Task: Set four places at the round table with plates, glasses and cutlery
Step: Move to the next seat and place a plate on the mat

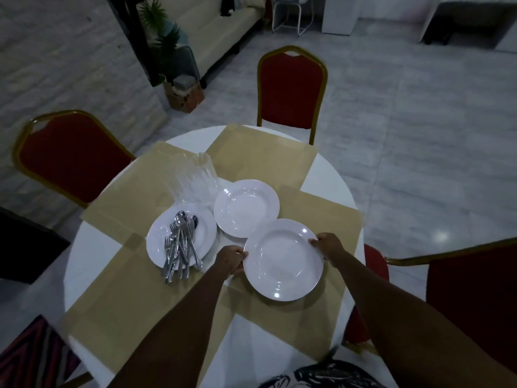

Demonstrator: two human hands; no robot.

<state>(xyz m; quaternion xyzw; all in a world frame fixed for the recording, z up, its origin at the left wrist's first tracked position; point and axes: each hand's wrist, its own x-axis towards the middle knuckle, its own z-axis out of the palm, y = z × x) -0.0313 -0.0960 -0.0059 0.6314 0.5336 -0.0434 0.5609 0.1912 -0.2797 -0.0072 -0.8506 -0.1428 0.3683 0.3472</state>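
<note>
Our left hand [232,257] and right hand [326,245] grip one white plate [282,260] by opposite rims over the bench [89,247]. Plate-laying step; next, we judge, centre it on a placemat [330,214].

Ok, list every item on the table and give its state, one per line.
Held plate: gripped at both rims by left hand and right hand.
Middle plate: empty, flat on the table.
Left plate: loaded with cutlery.
Cutlery: piled, unsorted.
Glasses: clustered together, not set out.
Placemats: laid, bare.
</note>
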